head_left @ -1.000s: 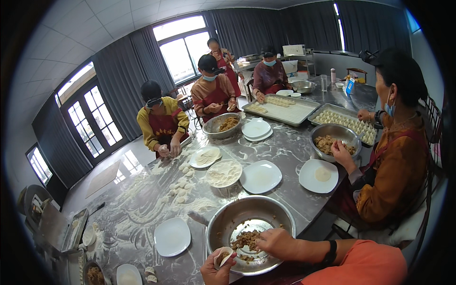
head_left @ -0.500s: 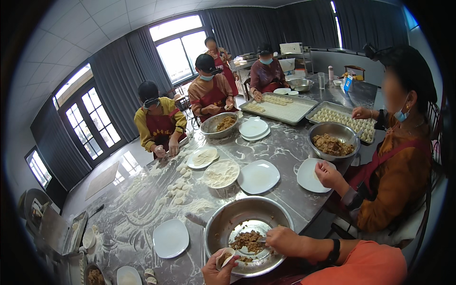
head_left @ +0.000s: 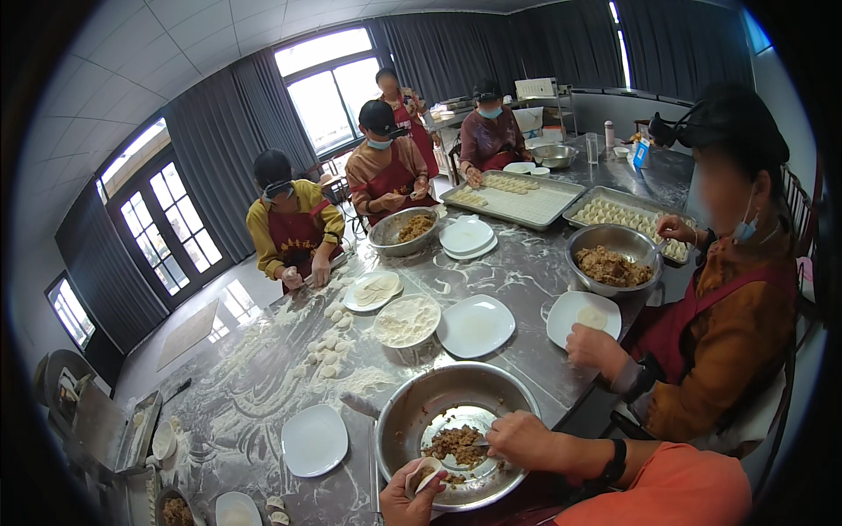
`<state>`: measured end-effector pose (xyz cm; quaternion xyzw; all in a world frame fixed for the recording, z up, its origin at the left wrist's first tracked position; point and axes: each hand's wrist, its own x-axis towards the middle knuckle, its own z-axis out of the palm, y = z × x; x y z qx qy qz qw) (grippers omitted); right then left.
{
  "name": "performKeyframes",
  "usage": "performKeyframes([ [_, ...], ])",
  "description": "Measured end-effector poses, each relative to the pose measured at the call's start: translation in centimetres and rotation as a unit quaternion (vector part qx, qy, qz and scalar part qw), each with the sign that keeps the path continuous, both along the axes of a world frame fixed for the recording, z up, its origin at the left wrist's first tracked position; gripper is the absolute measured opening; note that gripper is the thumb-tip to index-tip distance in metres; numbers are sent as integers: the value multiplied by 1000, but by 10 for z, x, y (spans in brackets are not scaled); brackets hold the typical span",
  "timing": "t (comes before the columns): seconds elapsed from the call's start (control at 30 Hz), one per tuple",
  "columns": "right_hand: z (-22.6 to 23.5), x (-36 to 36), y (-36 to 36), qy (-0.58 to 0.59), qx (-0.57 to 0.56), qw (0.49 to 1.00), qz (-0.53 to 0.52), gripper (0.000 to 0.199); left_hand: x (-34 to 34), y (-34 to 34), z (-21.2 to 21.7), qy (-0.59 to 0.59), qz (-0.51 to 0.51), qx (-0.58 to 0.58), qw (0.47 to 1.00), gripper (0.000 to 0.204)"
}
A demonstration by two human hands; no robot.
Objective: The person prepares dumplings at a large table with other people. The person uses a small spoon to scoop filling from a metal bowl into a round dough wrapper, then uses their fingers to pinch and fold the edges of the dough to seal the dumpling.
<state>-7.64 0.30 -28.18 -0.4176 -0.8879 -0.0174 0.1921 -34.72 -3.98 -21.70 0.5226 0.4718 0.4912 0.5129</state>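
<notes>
My left hand (head_left: 405,498) cups a round dumpling wrapper (head_left: 434,465) at the near rim of a large steel bowl. Brown filling lies in the wrapper, which is slightly folded up around it. My right hand (head_left: 524,441) grips a spoon (head_left: 481,442), most of its handle hidden by my fingers. Its tip reaches into the chopped brown filling (head_left: 456,438) on the bottom of the steel bowl (head_left: 396,419). My right forearm crosses the bowl's right rim.
White square plates (head_left: 315,441) (head_left: 476,326) stand beyond and left of the bowl. Flour, dough pieces (head_left: 329,358) and a flour dish (head_left: 407,320) cover the table's middle. Dumpling trays (head_left: 517,207) lie farther back. A co-worker (head_left: 710,307) sits close on my right; others work across the table.
Both my hands have shifted only slightly, the spoon still in the filling. The co-worker on my right has leaned forward, and a wrapper now shows on that person's plate.
</notes>
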Motion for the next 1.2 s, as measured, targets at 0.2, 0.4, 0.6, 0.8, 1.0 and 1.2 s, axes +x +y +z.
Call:
performKeyframes([
  [0.2,36,-4,-7,64,72,995,32,26,0,-4,-2,-1,2,1,1000,48],
  [0.4,45,-26,-20,274,-40,955,103,31,0,-8,-5,-2,-1,1,1000,47],
  [0.6,34,-43,-13,307,-161,923,167,34,3,-13,-8,-3,-8,1,1000,46],
  [0.8,47,-51,-15,364,-218,887,183,32,1,-18,-5,-4,-7,0,1000,45],
  [1.0,50,-53,-13,366,-230,886,169,29,-1,-22,-4,-9,-9,4,1000,44],
  [1.2,51,-58,-14,373,-228,885,158,29,-3,-27,1,-12,-12,9,1000,43],
])
